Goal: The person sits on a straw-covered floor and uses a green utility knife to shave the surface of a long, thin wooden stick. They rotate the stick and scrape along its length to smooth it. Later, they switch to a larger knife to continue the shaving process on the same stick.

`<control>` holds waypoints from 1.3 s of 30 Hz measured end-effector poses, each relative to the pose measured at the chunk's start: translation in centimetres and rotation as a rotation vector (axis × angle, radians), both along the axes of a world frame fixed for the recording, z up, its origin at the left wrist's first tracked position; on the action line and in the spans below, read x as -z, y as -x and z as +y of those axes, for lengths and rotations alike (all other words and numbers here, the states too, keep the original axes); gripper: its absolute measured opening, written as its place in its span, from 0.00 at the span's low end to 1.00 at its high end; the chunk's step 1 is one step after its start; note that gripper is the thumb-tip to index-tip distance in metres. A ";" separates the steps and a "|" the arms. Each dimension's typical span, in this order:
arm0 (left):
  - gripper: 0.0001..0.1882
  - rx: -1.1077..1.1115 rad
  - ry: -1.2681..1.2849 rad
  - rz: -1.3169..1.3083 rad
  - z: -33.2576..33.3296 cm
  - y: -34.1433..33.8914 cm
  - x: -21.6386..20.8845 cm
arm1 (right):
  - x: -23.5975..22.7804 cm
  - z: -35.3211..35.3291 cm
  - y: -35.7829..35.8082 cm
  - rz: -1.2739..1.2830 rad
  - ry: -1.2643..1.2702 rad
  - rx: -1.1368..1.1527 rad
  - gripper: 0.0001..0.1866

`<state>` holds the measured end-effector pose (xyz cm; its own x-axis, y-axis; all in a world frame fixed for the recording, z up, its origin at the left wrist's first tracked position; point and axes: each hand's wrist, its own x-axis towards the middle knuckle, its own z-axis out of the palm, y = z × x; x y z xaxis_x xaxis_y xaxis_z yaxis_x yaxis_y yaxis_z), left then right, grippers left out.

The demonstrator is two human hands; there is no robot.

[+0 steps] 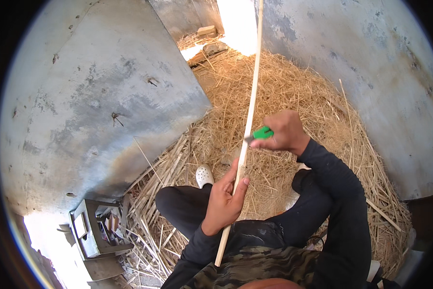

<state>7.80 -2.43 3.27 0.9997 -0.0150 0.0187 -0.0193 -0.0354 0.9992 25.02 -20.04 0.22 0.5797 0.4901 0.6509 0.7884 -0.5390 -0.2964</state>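
A long, pale strip of split wood or bamboo runs from my lap up past the top edge of the view. My left hand is closed around its lower part, thumb on one side and fingers on the other. In my right hand is a green-handled knife, gripped in a fist. Its short grey blade meets the strip's right side, a little above my left hand. The knife and right hand look slightly blurred.
Shavings and straw-like strips cover the floor around my legs. A worn grey wall stands at left, another at right. A small open cabinet with things inside sits lower left. Bright light enters a doorway ahead.
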 end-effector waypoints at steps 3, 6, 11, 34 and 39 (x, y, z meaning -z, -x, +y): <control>0.28 0.053 0.056 0.153 0.6 0.5 -0.5 | 0.3 -0.5 -1.1 0.007 0.030 0.001 0.39; 0.28 0.031 -0.019 0.073 1.2 0.7 0.1 | 0.6 1.4 1.8 -0.010 0.054 -0.089 0.40; 0.27 0.052 -0.136 0.118 1.4 0.7 -0.6 | 1.5 0.9 -1.6 -0.257 0.034 -0.085 0.39; 0.28 0.141 -0.044 0.162 1.4 6.5 3.1 | 6.2 -2.4 -7.0 0.165 0.154 0.273 0.40; 0.27 0.109 -0.023 0.165 2.3 7.2 3.1 | 5.7 -0.4 -4.1 0.157 0.121 0.116 0.40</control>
